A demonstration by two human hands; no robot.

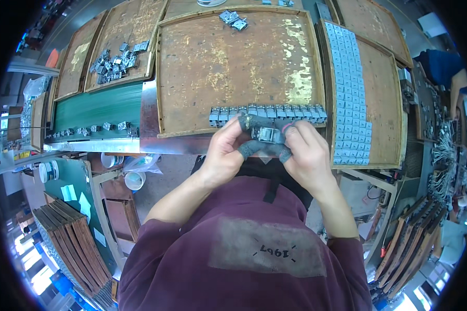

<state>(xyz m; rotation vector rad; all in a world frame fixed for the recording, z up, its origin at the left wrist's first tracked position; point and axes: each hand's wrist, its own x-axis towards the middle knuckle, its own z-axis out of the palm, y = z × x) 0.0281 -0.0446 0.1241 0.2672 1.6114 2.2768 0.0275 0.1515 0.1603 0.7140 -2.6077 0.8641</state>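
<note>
Close to my body, just off the near edge of the wooden tray (233, 62), I hold a small boxy grey metal part (267, 135) between both hands. My left hand (227, 150) pinches it from the left, my right hand (307, 150) from the right. Dark grey covers wrap several of my fingertips and hide some of the part's sides. Right behind my fingers, a row of similar grey parts (275, 112) lines the tray's near side. A few loose ones (233, 20) lie at its far edge.
To the right, another wooden tray (386, 103) carries tight columns of light grey blocks (347, 88). At the left, a heap of metal parts (114, 65) lies on a tray beyond a green conveyor belt (98, 106), which bears several more. Stacked trays (72, 243) stand lower left. A co-worker's arm (459, 88) shows far right.
</note>
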